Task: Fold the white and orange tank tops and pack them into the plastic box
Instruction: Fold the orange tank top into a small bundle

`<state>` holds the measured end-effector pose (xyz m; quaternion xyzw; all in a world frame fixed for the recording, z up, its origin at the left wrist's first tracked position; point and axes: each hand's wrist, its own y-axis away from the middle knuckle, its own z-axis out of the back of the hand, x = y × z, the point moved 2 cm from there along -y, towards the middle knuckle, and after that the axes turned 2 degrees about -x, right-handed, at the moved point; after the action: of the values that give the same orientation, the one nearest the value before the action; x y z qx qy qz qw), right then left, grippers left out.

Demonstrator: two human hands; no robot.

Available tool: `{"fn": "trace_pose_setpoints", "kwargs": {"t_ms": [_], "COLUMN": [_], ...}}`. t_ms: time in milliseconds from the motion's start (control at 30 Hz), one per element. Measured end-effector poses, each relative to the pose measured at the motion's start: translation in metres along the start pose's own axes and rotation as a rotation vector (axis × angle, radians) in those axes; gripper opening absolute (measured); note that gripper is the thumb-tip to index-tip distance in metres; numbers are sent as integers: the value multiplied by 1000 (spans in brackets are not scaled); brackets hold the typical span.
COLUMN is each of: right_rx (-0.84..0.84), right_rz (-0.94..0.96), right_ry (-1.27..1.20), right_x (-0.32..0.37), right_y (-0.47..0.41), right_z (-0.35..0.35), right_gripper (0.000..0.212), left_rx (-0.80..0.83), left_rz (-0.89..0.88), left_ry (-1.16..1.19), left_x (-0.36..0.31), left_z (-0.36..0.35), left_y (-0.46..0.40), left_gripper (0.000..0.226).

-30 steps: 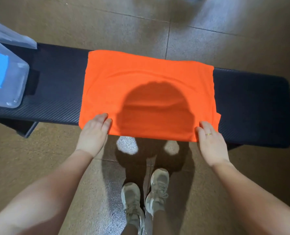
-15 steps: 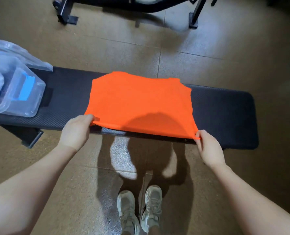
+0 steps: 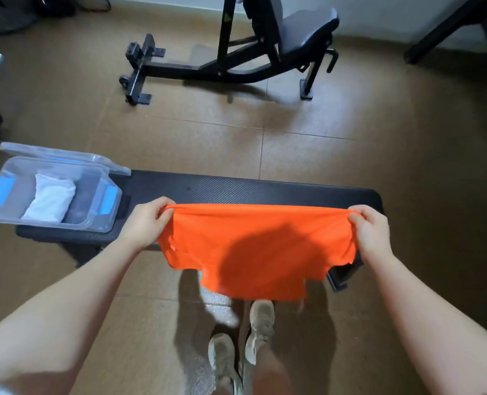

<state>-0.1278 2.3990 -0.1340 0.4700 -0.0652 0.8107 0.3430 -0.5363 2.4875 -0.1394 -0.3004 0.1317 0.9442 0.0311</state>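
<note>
The tiled brown floor [image 3: 307, 143] fills most of what you see, with a black exercise machine [image 3: 230, 49] standing on it far beyond you, near the wall. Closer in, the long black padded counter [image 3: 236, 189] runs left to right across your front.

Your orange tank top [image 3: 253, 246] is lifted off the counter and stretched between your two hands, its top edge pulled into a taut line while the rest hangs down toward you, covering the near edge of the counter. Your head's shadow falls on the middle of the cloth. The lower hem hangs above your shoes [image 3: 242, 346].

At the left end of the counter sits the clear plastic box [image 3: 99, 220], open, with blue patches on its end walls. Its lid [image 3: 65, 156] lies tilted just behind it. Inside the box, on the left half, lies the folded white tank top [image 3: 51, 202]; a darker patch shows beside it on the right, and you cannot tell from here what it is.

Your left hand [image 3: 148, 223] has its grip closed around the left end of the cloth's top edge, fingers curled over bunched fabric. Your right hand [image 3: 372, 229] has the same closed grip on the right end, fabric gathered under the curled fingers. Both hands are about level with each other, over the counter's near half.
</note>
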Motion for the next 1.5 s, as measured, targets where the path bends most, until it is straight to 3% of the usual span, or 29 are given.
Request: {"fn": "trace_pose_setpoints", "kwargs": {"t_ms": [167, 300, 533, 733, 933, 1100, 1233, 1333, 1400, 1500], "right_rx": [39, 95, 202, 180, 114, 133, 231, 289, 353, 448], "right_rz": [-50, -37, 23, -5, 24, -21, -107, -224, -294, -374], "right_ry": [142, 302, 442, 518, 475, 393, 384, 208, 117, 90], "right_x": [-5, -34, -89, -110, -114, -114, -117, -113, -105, -101], "right_y": [-31, -98, -219, -271, -278, -276, -264, -256, -250, -237], "right_z": [-26, -62, -158, -188, -210, -207, -196, -184, -180, -169], "right_gripper": [13, 13, 21, 23, 22, 27, 36, 39, 40, 47], "left_rx": [-37, -13, -43, -64, -208, -394, -163, 48, 180, 268], "left_rz": [58, 46, 195, 273, 291, 257, 87, -17, -18, 39], "left_ry": [-75, -172, -246, -321, -465, -278, -119, -9, 76, 269], "left_x": [3, 18, 65, 70, 68, 51, 14, -24, -47, -84], "left_z": [5, -40, -105, -146, -159, -185, -243, -275, -283, -281], "left_y": [-39, -97, -206, -255, -277, -266, -216, -183, -170, -152], "left_gripper": [14, 16, 18, 22, 25, 35, 40, 42, 44, 28]}}
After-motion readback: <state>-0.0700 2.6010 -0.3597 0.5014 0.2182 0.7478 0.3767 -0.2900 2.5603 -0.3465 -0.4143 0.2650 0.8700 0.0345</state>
